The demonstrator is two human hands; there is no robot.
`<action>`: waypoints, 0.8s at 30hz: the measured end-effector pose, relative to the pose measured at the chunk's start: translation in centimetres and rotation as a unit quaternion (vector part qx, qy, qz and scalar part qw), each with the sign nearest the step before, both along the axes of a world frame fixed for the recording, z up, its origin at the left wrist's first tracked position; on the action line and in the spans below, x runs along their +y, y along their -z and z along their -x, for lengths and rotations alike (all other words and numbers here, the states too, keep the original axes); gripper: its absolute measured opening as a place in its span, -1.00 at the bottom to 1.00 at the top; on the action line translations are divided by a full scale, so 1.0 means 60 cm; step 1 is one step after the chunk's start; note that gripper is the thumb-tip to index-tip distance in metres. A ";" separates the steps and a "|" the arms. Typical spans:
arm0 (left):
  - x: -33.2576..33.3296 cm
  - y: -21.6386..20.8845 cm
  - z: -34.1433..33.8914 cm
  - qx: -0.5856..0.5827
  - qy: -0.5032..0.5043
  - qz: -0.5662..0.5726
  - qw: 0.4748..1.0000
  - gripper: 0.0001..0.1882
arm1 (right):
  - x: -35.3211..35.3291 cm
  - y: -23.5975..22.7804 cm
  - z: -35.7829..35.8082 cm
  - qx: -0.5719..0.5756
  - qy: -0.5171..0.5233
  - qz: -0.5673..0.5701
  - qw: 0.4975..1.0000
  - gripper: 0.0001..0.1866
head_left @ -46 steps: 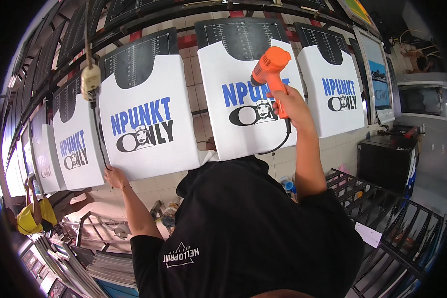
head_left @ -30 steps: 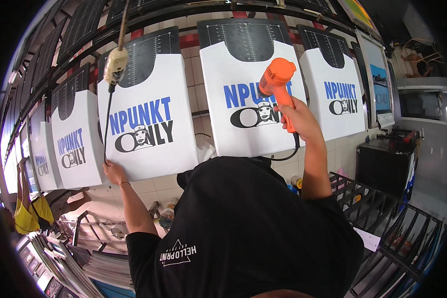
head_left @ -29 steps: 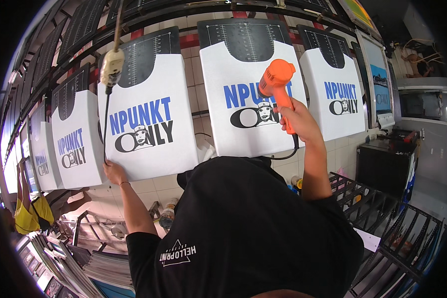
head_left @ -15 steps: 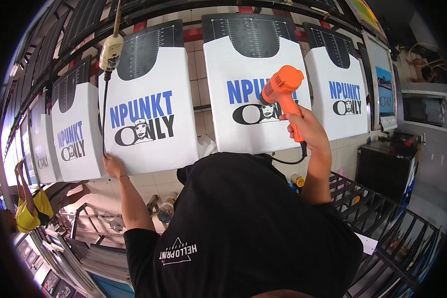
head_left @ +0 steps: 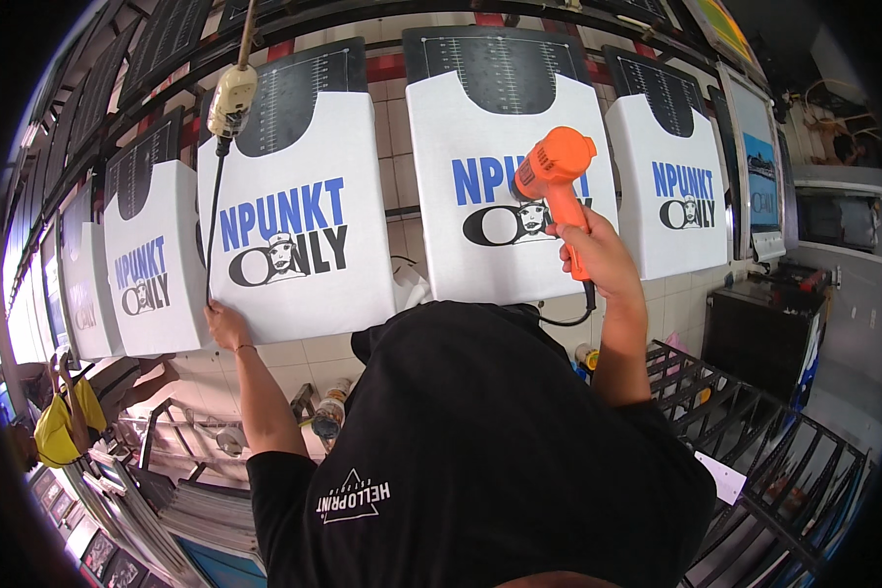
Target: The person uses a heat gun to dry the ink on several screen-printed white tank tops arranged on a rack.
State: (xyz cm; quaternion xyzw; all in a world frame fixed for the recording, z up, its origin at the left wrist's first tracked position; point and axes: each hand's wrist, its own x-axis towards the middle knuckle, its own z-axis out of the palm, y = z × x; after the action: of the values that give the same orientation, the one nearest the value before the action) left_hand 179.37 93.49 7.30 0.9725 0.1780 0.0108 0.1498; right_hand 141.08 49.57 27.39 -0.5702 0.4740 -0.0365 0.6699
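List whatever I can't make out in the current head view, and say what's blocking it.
Head view:
- Blue lettering on the front white shirt: partly behind the orange heat gun.
- Any switch on its handle: the right hand covers part.
- Gun's cord: far end hidden behind the black top.
- Hanging cable: upper end cut off by the picture's top edge.

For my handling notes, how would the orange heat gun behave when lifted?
The orange heat gun is likely rigid, as it looks hard-shelled. It seems fairly light, since the right hand alone holds it. Its looped cord may tug.
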 end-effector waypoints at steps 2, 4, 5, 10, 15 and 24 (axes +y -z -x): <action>0.003 0.003 -0.001 -0.007 0.000 0.001 1.000 -0.46 | -0.001 0.000 -0.007 0.011 -0.027 0.009 1.000 -0.60; 0.017 0.018 -0.006 -0.019 -0.001 -0.003 1.000 -0.47 | 0.001 -0.004 -0.013 -0.014 0.003 0.010 1.000 -0.63; 0.011 0.012 -0.005 -0.014 -0.001 -0.001 1.000 -0.47 | 0.001 -0.004 -0.016 -0.027 0.019 0.011 0.999 -0.65; 0.020 0.020 -0.008 -0.037 0.017 0.022 0.999 -0.49 | -0.009 0.004 -0.028 -0.010 -0.004 0.026 1.000 -0.65; -0.003 -0.007 0.004 -0.008 0.003 0.016 1.000 -0.50 | -0.028 0.002 -0.037 0.007 -0.036 0.024 0.999 -0.62; 0.004 0.003 -0.003 0.000 0.001 0.008 1.000 -0.48 | -0.042 0.003 -0.058 -0.020 -0.019 0.037 0.999 -0.60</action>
State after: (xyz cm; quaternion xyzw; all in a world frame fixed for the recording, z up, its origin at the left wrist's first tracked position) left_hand 179.56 93.74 7.13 0.9713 0.1775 0.0093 0.1580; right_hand 144.54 47.04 27.21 -0.6025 0.4479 -0.0527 0.6585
